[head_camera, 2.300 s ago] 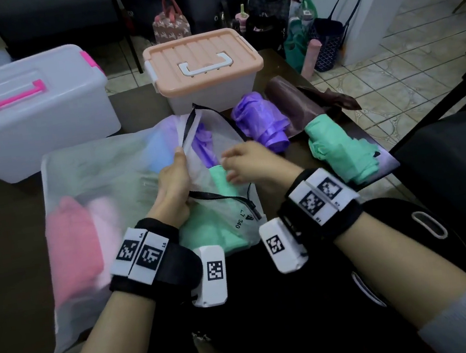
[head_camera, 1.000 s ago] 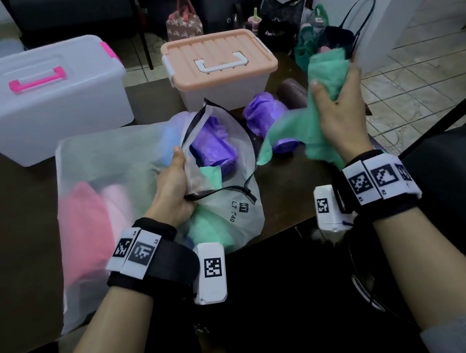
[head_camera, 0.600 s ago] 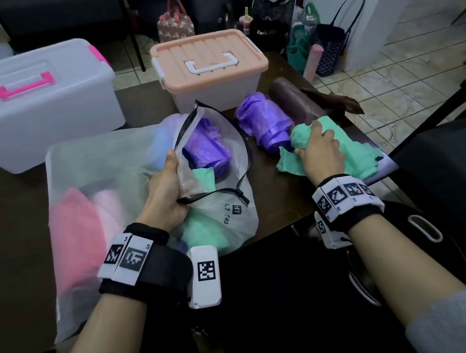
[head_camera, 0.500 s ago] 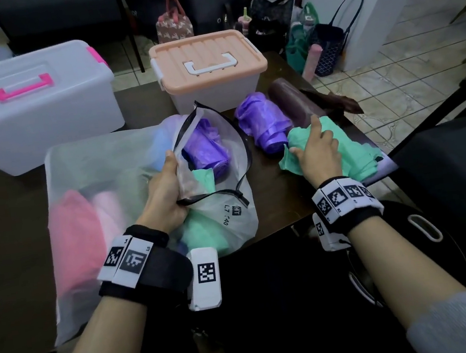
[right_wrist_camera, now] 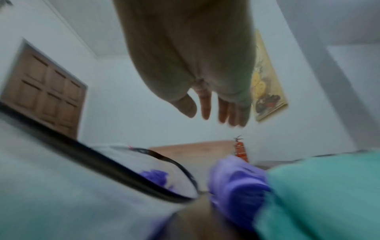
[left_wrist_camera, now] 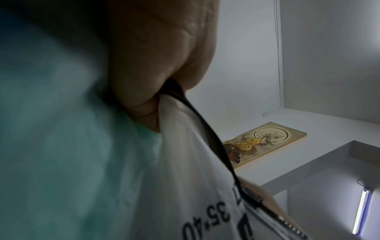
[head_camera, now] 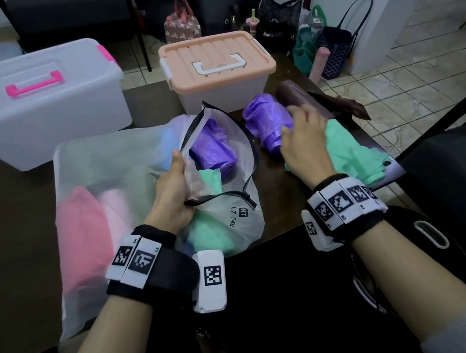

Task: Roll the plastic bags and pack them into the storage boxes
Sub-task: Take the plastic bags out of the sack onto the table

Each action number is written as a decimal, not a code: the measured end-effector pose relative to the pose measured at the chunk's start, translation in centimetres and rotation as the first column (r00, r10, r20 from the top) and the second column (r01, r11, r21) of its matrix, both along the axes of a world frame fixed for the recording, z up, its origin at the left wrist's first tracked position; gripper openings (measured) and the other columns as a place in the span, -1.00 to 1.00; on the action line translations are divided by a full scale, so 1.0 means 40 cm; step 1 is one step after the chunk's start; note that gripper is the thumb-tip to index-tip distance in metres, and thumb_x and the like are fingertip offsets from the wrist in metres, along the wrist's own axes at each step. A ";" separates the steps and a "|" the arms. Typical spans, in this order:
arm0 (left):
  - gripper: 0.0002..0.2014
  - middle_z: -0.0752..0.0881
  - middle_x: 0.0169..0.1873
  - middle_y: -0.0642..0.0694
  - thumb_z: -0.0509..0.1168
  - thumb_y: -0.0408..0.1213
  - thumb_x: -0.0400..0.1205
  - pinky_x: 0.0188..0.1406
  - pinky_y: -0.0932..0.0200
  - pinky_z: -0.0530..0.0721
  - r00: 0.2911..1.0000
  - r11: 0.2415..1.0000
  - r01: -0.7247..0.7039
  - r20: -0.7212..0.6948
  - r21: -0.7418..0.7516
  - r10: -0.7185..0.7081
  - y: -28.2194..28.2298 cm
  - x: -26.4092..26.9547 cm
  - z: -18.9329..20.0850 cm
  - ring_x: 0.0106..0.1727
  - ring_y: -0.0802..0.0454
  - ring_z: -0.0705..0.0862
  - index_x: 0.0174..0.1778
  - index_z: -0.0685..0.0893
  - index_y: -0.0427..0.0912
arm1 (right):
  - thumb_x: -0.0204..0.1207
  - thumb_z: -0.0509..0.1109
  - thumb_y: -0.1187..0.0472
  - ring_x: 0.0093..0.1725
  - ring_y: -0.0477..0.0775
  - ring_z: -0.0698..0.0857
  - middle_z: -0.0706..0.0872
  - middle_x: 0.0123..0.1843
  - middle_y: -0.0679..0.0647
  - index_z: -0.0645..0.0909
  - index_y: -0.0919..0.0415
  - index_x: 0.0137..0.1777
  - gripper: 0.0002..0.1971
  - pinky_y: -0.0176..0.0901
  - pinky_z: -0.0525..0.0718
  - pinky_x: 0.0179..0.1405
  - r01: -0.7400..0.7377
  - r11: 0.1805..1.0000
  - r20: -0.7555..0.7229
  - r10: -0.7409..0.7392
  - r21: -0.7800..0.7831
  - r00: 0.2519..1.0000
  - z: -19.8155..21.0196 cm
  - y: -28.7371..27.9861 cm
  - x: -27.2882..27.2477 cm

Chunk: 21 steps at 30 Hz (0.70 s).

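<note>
A big frosted zip pouch (head_camera: 111, 162) lies on the dark table (head_camera: 2, 212), holding purple, green, pink and blue bag rolls. My left hand (head_camera: 172, 184) grips the pouch's black-edged mouth (left_wrist_camera: 197, 129) and keeps it apart. My right hand (head_camera: 302, 134) hovers with straight fingers (right_wrist_camera: 205, 107) over the purple roll (head_camera: 269, 124) lying outside the pouch, holding nothing. A green plastic bag (head_camera: 353, 154) lies loose to the right of that hand, and a brown roll (head_camera: 301, 97) lies behind it. Two closed storage boxes stand behind: peach-lidded (head_camera: 215, 66) and white with a pink handle (head_camera: 35, 98).
The table's right edge falls away to tiled floor (head_camera: 409, 85). Several handbags (head_camera: 323, 37) stand on the floor behind the peach-lidded box. A dark chair (head_camera: 460, 176) is at the right, and a black bag (head_camera: 399, 258) sits in my lap.
My right hand laid the green bag on the table, let go of it and moved left over the purple roll. My left hand kept its grip on the pouch mouth.
</note>
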<state>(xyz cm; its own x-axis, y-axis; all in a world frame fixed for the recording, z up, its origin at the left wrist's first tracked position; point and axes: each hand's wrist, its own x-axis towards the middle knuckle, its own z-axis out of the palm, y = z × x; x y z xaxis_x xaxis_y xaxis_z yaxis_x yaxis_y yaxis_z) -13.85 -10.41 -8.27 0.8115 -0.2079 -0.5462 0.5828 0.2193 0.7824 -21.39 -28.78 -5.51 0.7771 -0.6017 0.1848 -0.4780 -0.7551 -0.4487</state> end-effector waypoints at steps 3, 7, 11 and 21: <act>-0.65 0.65 -0.42 -0.03 0.19 0.09 0.65 -0.53 0.28 0.66 1.000 1.000 0.004 -0.001 0.008 -0.004 0.001 -0.004 0.005 -0.58 0.13 0.66 -0.17 0.58 -0.15 | 0.68 0.08 0.31 0.43 0.18 0.45 0.52 0.43 0.24 0.44 0.34 0.42 -0.65 -0.19 0.29 0.36 -0.195 0.957 0.044 0.190 0.217 0.981 0.045 0.075 0.087; -0.61 0.69 -0.29 -0.07 0.16 0.14 0.65 -0.15 0.05 0.69 1.000 1.000 0.002 0.009 0.019 -0.002 0.003 -0.006 0.011 -0.35 0.02 0.68 -0.14 0.59 -0.15 | 0.66 0.15 0.17 0.46 0.23 0.45 0.45 0.49 0.28 0.29 0.38 0.50 -0.53 -0.12 0.38 0.35 -0.268 0.894 -0.307 0.384 0.359 0.871 0.026 0.137 0.199; -0.60 0.68 -0.32 -0.07 0.15 0.14 0.65 -0.16 0.04 0.68 1.000 1.000 -0.022 0.013 -0.005 0.022 0.003 -0.008 0.013 -0.38 0.03 0.68 -0.17 0.59 -0.16 | 0.63 0.24 0.07 0.45 0.29 0.45 0.42 0.50 0.33 0.16 0.41 0.55 -0.38 -0.13 0.42 0.29 -0.237 0.899 -0.458 0.397 0.369 0.795 -0.003 0.156 0.245; -0.57 0.67 -0.27 -0.09 0.12 0.13 0.66 -0.29 0.14 0.65 0.999 1.000 -0.031 0.033 -0.004 0.031 0.003 -0.010 0.018 -0.33 0.02 0.67 -0.01 0.59 -0.21 | 0.46 0.40 -0.10 0.23 0.18 0.60 0.57 0.34 0.18 0.45 0.35 0.40 -0.35 -0.20 0.52 0.08 -0.076 0.902 -0.405 0.264 0.424 0.875 0.017 0.099 0.240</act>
<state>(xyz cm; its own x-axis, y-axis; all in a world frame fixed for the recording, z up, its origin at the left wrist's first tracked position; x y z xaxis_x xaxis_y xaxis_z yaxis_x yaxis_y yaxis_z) -14.25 -10.28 -7.57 0.8352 -0.1845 -0.5180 0.5494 0.2393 0.8006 -11.79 -24.81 -4.84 0.8144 -0.4004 -0.4200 -0.5749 -0.6549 -0.4905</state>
